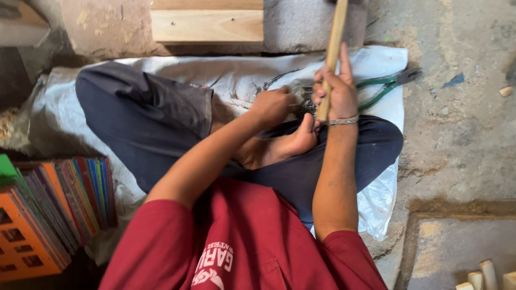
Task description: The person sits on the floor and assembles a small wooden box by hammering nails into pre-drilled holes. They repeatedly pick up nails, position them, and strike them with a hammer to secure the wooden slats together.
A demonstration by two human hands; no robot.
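Rough grey concrete floor (462, 134) spreads out on the far side of both hands, and a big white plastic sheet (242, 75) lies on it, likely to keep the sitter off the dirt. The person sits cross-legged on the sheet in dark blue trousers (140, 118) and a red shirt, so the work rests close above the bare foot (285, 145).

A pale wooden plank (207, 25) lies beyond the hands. A stack of bright coloured flat boards (59, 209) stands well off to the left.

The right hand (336, 94) is closed around a long light wooden stick (333, 48), holding it upright. The left hand (274, 104) is bunched up just beside it, pinching a small tangle of thin dark wire (305, 99) between the two hands. Green-handled metal pliers (384, 86) lie on the sheet just right of the right hand, near enough to grab.
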